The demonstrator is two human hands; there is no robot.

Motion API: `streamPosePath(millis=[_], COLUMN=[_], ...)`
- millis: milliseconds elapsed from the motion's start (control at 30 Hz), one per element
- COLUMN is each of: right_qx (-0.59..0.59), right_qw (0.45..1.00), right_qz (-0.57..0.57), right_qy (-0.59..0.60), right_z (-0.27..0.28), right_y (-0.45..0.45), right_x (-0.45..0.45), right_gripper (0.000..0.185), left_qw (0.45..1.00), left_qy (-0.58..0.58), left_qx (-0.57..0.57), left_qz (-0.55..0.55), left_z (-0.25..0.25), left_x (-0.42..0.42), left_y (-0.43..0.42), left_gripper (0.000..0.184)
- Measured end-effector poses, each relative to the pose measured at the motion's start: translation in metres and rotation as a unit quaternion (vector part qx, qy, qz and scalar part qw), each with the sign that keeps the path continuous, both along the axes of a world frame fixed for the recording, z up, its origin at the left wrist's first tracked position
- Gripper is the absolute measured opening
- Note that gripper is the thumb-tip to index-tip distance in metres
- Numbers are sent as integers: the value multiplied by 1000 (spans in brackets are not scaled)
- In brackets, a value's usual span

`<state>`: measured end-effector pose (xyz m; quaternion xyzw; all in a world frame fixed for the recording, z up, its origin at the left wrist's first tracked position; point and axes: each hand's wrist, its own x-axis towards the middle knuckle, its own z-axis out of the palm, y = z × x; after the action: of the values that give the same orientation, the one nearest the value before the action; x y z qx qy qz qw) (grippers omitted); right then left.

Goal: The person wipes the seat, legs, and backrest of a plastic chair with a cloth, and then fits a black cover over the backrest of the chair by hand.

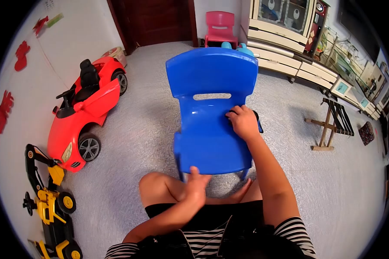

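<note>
A blue plastic child's chair [214,149] stands upright in front of me, its seat toward me and its slotted backrest at the far side. My right hand [244,121] is over the right side of the seat, fingers curled on a black object [258,121]. Part of that object shows past the seat's right edge; its kind is hidden under the hand. By the front edge of the seat is my left hand [196,186], its thumb raised apart from the slightly blurred fingers. I see nothing in it.
On the left are a red ride-on car [97,101] and a yellow-black toy excavator [52,203]. A folding stool [333,125] stands at the right. Behind are a pink chair [220,26], a white cabinet [278,60] and a brown door [153,21]. My bent legs flank the chair's front.
</note>
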<state>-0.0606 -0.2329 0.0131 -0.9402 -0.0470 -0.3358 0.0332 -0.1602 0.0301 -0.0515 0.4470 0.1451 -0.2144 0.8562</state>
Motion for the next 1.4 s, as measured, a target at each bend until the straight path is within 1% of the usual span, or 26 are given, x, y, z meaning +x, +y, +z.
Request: streamPosePath(millis=[33, 67, 133, 167, 200, 233, 267, 300, 333, 367, 400, 433, 500, 533, 600, 633, 700, 833, 900, 933, 1000, 1033, 1100, 1267, 1333, 1400], right_qx=[-22, -25, -22, -15, -20, -24, -5, 16, 19, 21, 26, 29, 30, 31, 30, 24, 20, 12, 8, 1, 0, -7, -6, 43, 62, 69], right_qw=[1000, 999, 998, 996, 995, 996, 997, 998, 998, 998, 999, 999, 999, 999, 999, 999, 999, 994, 985, 982, 974, 971, 968, 981, 986, 983], right_qz=[-20, -37, -64, -90, -91, -89, -75, -60, -55, -52, -42, -33, 7, 8, 8, 15, 24, 109, 164, 182, 217, 235, 249, 190, 154, 156], right_qy=[0, 13, -3, -17, -22, -20, -14, -6, 0, 2, 17, 31, 13, 22, 30, 27, 32, 19, 41, 48, 57, 47, 27, 13, 28, 70], right_z=[-2, -4, -9, -12, -14, -13, -11, -10, -12, -12, -10, -9, -11, -9, -7, -7, -10, -7, -4, -4, -6, -8, -10, -17, -13, -9], right_y=[-4, -5, -5, -5, -5, -3, 1, 5, 8, 14, 21, 28, 36, 38, 38, 37, 38, 45, 63, 75, 95, 104, 120, 135, 131, 125], right_x=[6, 9, 9, 6, 0, -7, -14, -18, -20, -23, -25, -25, -25, -26, -26, -25, -27, -8, 11, 23, 47, 60, 83, 105, 91, 53], right_gripper=[16, 16, 15, 15, 14, 14, 14, 14, 14, 14, 14, 14, 14, 14, 14, 15, 16, 20, 23, 23, 24, 24, 22, 20, 23, 23], left_qw=[999, 985, 892, 848, 788, 757, 789, 811, 872, 867, 792, 785, 853, 853, 742, 742, 876, 858, 844, 841, 850, 846, 726, 753, 817, 812], left_qy=[-16, -53, -125, -111, -98, -183, -243, -390, -376, -424, -504, -501, -369, -369, -468, -469, -433, -417, -369, -368, -320, -314, -415, -418, -397, -427], left_qx=[-15, 29, 100, 25, -44, 11, 60, 158, 168, 235, 345, 361, 366, 365, 479, 479, 202, 295, 387, 394, 391, 401, 480, 417, 324, 312], left_qz=[-50, -163, -423, -517, -607, -627, -560, -407, -265, -113, 14, 55, -56, -55, -8, -8, -67, -49, 45, 49, 148, 158, 265, 290, 263, 247], left_z=[-3, -19, 1, 15, 36, 74, 83, 78, 103, 110, 115, 127, 155, 153, 140, 135, 126, 140, 149, 146, 140, 135, 123, 128, 122, 114], left_x=[-23, -44, -50, -51, -52, -41, -24, -2, 22, 55, 91, 118, 155, 168, 189, 193, 189, 170, 153, 149, 141, 141, 142, 139, 139, 133], left_y=[-10, -19, -24, -19, -14, -3, 5, 8, 10, 5, 3, -1, -2, -3, -8, -11, -14, 12, 34, 44, 68, 76, 83, 56, 45, 39], left_gripper=[52, 49, 43, 38, 34, 29, 26, 23, 15, 28, 45, 65, 74, 74, 65, 65, 52, 43, 37, 37, 27, 27, 22, 19, 19, 19])
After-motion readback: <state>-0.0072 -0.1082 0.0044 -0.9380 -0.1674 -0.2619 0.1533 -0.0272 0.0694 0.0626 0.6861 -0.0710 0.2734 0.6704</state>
